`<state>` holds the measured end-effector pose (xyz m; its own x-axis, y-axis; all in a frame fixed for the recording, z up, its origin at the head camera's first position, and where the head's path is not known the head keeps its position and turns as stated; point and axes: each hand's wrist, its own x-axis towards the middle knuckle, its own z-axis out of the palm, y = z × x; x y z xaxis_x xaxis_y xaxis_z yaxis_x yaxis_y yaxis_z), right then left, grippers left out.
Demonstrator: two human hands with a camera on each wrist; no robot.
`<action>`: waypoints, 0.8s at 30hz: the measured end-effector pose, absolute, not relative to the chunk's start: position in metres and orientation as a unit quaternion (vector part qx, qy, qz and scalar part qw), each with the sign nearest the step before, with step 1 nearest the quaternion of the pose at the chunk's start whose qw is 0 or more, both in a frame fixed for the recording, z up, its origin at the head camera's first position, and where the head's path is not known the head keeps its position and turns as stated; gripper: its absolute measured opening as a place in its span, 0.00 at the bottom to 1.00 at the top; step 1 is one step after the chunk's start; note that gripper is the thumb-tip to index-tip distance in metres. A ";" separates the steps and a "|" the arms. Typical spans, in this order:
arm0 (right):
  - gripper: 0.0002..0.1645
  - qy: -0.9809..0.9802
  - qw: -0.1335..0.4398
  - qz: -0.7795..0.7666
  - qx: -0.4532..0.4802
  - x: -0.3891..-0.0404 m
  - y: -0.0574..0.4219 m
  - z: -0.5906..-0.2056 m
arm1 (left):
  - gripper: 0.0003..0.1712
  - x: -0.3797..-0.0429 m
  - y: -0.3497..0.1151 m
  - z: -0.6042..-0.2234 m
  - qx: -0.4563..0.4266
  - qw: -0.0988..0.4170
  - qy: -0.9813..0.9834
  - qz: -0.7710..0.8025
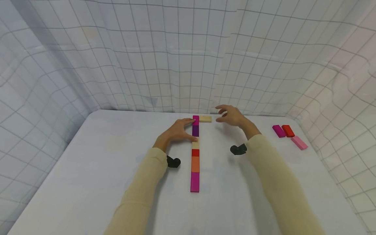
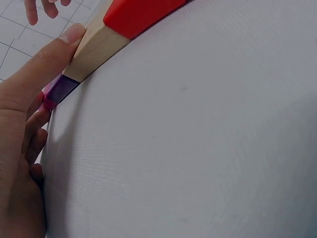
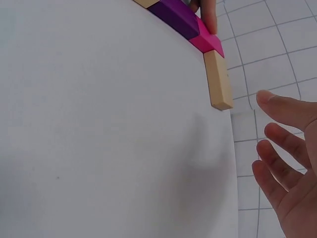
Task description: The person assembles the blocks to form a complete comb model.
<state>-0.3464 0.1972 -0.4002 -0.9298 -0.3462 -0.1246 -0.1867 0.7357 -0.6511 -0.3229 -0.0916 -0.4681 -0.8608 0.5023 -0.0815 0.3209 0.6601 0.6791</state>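
A straight row of painted wooden blocks runs toward me: a pink block (image 1: 196,122) at the far end, then a purple block (image 1: 195,131), a bare wood block (image 1: 195,145), a red block (image 1: 195,152), an orange block (image 1: 195,164) and a magenta block (image 1: 195,182). Another bare wood block (image 3: 220,82) extends rightward from the far end. My left hand (image 1: 177,130) lies spread along the row, fingertips at the pink block and thumb (image 2: 72,34) on the bare wood one. Holding nothing, my right hand (image 1: 232,116) hovers with parted fingers right of the sideways block.
Off to the right lie three loose blocks: a magenta one (image 1: 278,131), a red one (image 1: 288,131) and a light pink one (image 1: 299,143). Grid-patterned white curtains (image 1: 194,65) hang behind and beside the white table (image 1: 117,156). A dark camera mount sits on each wrist.
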 end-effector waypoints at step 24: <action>0.39 0.932 0.110 -0.314 -0.141 -0.329 0.263 -0.375 | 0.58 -0.324 -0.092 -0.469 0.234 0.127 0.898 0.351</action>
